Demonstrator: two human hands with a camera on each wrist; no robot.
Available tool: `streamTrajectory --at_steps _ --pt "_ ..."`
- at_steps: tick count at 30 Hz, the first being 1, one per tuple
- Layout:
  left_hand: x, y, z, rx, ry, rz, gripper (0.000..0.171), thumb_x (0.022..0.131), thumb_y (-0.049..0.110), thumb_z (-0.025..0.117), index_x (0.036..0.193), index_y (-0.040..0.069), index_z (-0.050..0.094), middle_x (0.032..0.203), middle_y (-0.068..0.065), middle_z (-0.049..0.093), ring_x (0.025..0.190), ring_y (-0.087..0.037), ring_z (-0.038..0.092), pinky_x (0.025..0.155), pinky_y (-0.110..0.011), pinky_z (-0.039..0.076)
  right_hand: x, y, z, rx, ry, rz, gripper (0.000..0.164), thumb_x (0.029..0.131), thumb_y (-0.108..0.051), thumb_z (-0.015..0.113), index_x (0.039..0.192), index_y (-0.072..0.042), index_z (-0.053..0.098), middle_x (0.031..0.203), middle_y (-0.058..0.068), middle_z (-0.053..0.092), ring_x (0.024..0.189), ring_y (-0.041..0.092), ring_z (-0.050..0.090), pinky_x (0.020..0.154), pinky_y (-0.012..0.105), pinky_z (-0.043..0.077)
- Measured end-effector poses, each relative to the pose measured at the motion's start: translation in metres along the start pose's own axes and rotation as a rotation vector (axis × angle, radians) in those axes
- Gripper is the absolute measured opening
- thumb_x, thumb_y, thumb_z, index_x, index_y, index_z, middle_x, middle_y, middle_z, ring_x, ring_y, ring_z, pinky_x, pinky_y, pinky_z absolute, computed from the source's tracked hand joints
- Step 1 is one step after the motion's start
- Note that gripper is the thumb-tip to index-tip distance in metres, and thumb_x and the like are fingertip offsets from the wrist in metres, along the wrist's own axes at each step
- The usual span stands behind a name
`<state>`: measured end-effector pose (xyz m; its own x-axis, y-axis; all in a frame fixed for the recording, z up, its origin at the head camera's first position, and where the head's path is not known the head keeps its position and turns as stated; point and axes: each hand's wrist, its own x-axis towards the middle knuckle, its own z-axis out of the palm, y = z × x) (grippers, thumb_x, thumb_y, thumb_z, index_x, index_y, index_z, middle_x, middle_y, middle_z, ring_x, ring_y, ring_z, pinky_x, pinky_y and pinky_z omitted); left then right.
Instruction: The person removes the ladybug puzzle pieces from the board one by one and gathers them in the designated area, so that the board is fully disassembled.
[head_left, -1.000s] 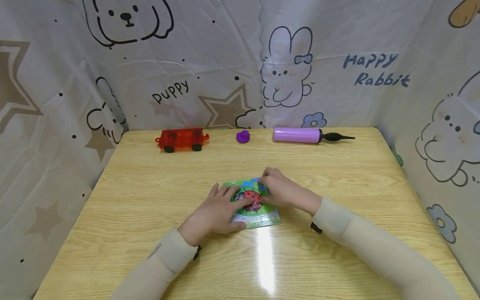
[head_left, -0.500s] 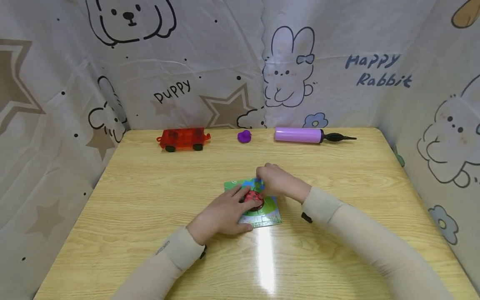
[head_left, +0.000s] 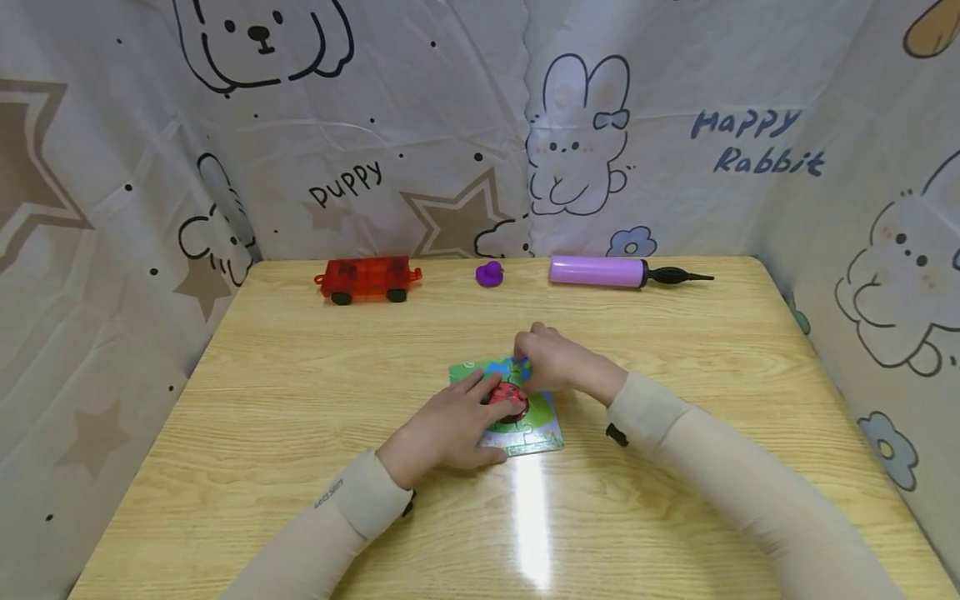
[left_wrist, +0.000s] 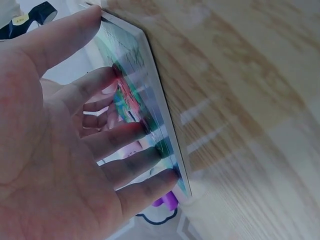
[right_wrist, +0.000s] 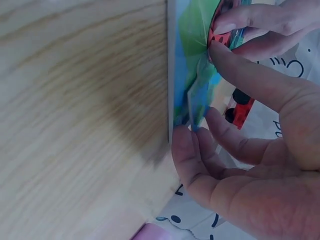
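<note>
A square jigsaw puzzle point(head_left: 536, 440) with a red ladybug on a green and blue ground lies flat on the wooden table. My left hand point(head_left: 453, 423) rests on its left side, fingers spread. Fingertips point(left_wrist: 137, 129) touch the picture in the left wrist view, and the thumb is by the near edge. At the far right corner my right hand point(head_left: 561, 362) pinches a blue-green puzzle piece point(right_wrist: 199, 92) between thumb and curled fingers. The right wrist view has this piece standing slightly raised from the board. In the head view my fingers hide most of it.
Along the table's back edge stand a red toy wagon point(head_left: 367, 278) with black wheels, a small purple duck-shaped toy point(head_left: 490, 274) and a lilac hand pump point(head_left: 597, 271) with a black nozzle. Printed cloth point(head_left: 450, 108) hangs behind and at both sides.
My left hand has slid right, farther over the ladybug. The right hand has shifted slightly left and away from me at the far corner. Between the last two head frames, both hands barely move.
</note>
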<state>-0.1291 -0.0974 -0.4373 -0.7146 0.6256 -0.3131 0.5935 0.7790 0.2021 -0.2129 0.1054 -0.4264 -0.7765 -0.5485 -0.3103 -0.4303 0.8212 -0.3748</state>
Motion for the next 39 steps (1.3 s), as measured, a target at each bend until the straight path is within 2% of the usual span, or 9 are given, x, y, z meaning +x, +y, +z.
streamTrajectory --at_steps 5,9,14,17,22,28,33,39 --pt "-0.001 0.001 -0.001 0.007 -0.003 -0.009 0.071 0.096 0.058 0.069 0.159 0.036 0.044 0.174 -0.017 0.026 0.162 -0.043 0.023 0.128 -0.053 0.033 -0.005 0.004 0.008 0.039 0.072 -0.04 0.048 0.083 -0.021 0.091 0.12 -0.003 0.065 0.121 0.015 0.058 0.108 0.029 0.057 0.098 0.045 0.055" --pt "-0.002 0.001 -0.001 0.006 -0.002 -0.013 0.072 0.096 0.058 0.069 0.16 0.037 0.044 0.174 -0.017 0.027 0.161 -0.044 0.025 0.128 -0.054 0.034 -0.012 0.01 0.018 0.084 0.191 -0.131 0.04 0.086 -0.013 0.087 0.117 -0.003 0.063 0.116 0.014 0.064 0.105 0.026 0.062 0.095 0.044 0.057" --pt "-0.003 0.001 0.0 0.012 0.001 -0.012 0.072 0.096 0.059 0.069 0.16 0.037 0.044 0.173 -0.018 0.029 0.16 -0.045 0.026 0.127 -0.054 0.035 -0.02 0.019 0.024 0.234 0.32 -0.2 0.025 0.091 -0.005 0.081 0.109 -0.006 0.064 0.103 0.008 0.072 0.095 0.02 0.069 0.084 0.037 0.061" --pt "-0.003 0.0 0.001 0.008 0.0 -0.022 0.072 0.096 0.06 0.069 0.159 0.038 0.044 0.173 -0.017 0.029 0.16 -0.044 0.026 0.127 -0.054 0.035 -0.027 0.027 0.019 0.315 0.345 -0.18 0.021 0.092 -0.004 0.079 0.107 -0.008 0.066 0.097 0.004 0.073 0.089 0.016 0.068 0.078 0.033 0.06" --pt "-0.003 0.0 0.001 -0.01 0.0 -0.037 0.071 0.096 0.058 0.069 0.159 0.039 0.044 0.174 -0.015 0.027 0.161 -0.043 0.026 0.126 -0.056 0.035 -0.042 0.059 0.002 0.349 0.36 -0.113 0.019 0.092 -0.003 0.079 0.109 -0.007 0.07 0.096 0.005 0.073 0.089 0.017 0.068 0.078 0.029 0.059" --pt "-0.002 0.002 0.002 -0.024 -0.01 -0.035 0.072 0.096 0.057 0.069 0.16 0.04 0.042 0.175 -0.014 0.024 0.162 -0.043 0.023 0.127 -0.056 0.033 -0.074 0.114 -0.013 0.347 0.377 -0.028 0.019 0.093 -0.003 0.077 0.112 -0.005 0.073 0.098 0.01 0.072 0.089 0.017 0.066 0.076 0.022 0.058" --pt "0.0 0.004 0.001 -0.006 -0.013 -0.033 0.072 0.096 0.059 0.069 0.16 0.041 0.041 0.175 -0.013 0.025 0.162 -0.042 0.024 0.127 -0.055 0.034 -0.105 0.155 -0.022 0.312 0.394 0.029 0.021 0.096 -0.007 0.076 0.117 -0.005 0.074 0.102 0.01 0.074 0.089 0.008 0.064 0.077 0.018 0.054" --pt "-0.001 0.001 0.001 -0.014 -0.025 -0.044 0.071 0.096 0.058 0.069 0.16 0.041 0.041 0.176 -0.012 0.023 0.162 -0.041 0.022 0.128 -0.055 0.032 -0.123 0.191 -0.024 0.321 0.383 0.109 0.024 0.097 -0.011 0.075 0.12 -0.005 0.074 0.104 0.013 0.074 0.084 0.003 0.062 0.072 0.018 0.053"
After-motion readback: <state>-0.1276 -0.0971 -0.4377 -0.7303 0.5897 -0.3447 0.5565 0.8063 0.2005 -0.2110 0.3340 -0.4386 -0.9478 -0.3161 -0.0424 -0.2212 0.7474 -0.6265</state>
